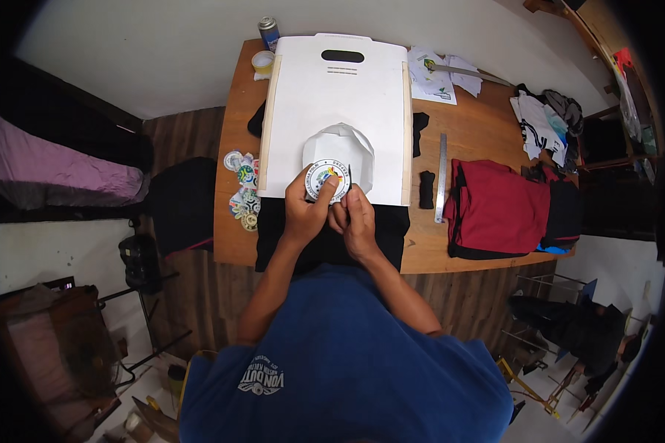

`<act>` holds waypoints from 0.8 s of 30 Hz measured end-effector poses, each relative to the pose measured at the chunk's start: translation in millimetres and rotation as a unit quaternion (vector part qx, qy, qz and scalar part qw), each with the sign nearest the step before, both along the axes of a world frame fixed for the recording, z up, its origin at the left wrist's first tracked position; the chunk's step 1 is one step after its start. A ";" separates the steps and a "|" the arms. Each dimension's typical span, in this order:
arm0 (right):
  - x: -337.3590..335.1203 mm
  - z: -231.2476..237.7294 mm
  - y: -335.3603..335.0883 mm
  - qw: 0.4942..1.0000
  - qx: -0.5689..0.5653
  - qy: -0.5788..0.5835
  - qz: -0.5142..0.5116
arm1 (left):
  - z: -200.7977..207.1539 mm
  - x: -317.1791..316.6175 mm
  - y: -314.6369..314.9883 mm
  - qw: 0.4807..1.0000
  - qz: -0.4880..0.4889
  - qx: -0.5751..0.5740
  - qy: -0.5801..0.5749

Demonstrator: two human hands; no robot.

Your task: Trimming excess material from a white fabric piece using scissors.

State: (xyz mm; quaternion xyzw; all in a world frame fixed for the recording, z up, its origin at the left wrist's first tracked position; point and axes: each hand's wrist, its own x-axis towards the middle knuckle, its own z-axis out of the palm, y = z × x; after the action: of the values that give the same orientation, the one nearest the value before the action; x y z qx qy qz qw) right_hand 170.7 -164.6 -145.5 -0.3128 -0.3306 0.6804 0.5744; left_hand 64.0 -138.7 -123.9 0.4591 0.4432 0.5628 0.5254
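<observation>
A round white patch or sticker (321,182), with a dark lettered ring and a coloured emblem, is pinched in my left hand (306,207), the thumb lying over its face. Close against its right edge, my right hand (357,221) is closed on a thin dark tool (349,174); its kind is hard to make out. Just beyond both hands, a white many-sided paper or shallow tray (358,151) rests on a large white board (295,111) with a slot near its far end. Black cloth (332,235) hangs over the table edge below the board.
More round stickers (247,177) lie left of the board on the wooden table (234,240). A spray can (269,33) and a small tub (263,62) stand at the far left. Rightward are a metal ruler (441,177), red folded cloth (495,207), printed papers (430,74) and piled clothes (543,125).
</observation>
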 end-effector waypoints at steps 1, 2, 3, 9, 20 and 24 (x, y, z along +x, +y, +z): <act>-0.1 -1.0 0.2 1.000 -0.003 0.004 -0.006 | 0.2 0.4 0.2 1.000 0.003 0.002 -0.003; 0.2 -1.6 0.3 1.000 -0.003 0.004 -0.006 | 0.2 0.5 0.3 1.000 0.003 0.002 -0.003; 0.6 -2.0 0.4 1.000 -0.003 0.008 -0.008 | 0.1 0.5 0.2 1.000 0.002 0.002 -0.007; 0.9 2.0 0.5 1.000 -0.006 0.014 0.004 | 2.9 1.7 0.5 0.999 0.016 -0.008 -0.041; -1.1 1.2 -0.2 1.000 0.003 0.008 0.021 | 12.6 6.3 -0.4 0.998 0.026 -0.035 -0.049; -1.4 1.4 0.5 1.000 0.001 -0.002 0.009 | 4.1 5.5 -0.7 0.999 0.027 -0.023 -0.038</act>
State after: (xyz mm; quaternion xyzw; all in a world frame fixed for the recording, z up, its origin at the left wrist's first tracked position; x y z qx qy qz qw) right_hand 169.3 -164.1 -144.1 -0.3109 -0.3351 0.6846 0.5678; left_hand 69.5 -139.4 -119.8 0.4132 0.4476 0.5835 0.5371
